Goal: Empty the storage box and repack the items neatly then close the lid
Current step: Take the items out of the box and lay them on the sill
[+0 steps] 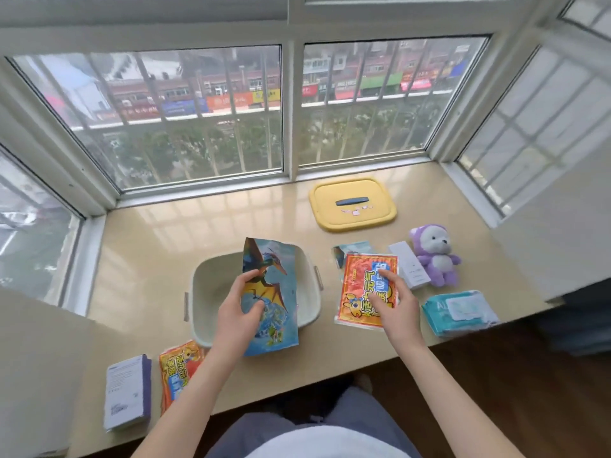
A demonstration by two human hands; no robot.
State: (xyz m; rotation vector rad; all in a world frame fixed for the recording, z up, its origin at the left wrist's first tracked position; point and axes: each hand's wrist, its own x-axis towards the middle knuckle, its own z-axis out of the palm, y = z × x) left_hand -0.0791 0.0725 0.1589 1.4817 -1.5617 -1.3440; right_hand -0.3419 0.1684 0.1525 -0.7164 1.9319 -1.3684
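Observation:
The pale storage box (211,279) stands open on the sill, and its inside looks empty. My left hand (239,312) grips a blue packet with a flying dinosaur picture (274,292) and holds it tilted over the box. My right hand (393,299) rests with spread fingers on a red and orange packet (360,285) lying right of the box. The yellow lid (352,204) with a dark handle lies flat near the window.
A purple plush bear (434,254), a white slim box (410,269) and a teal wipes pack (459,312) lie at the right. A small blue packet (350,251) peeks out behind the red one. A white booklet (127,391) and another orange packet (180,368) lie front left.

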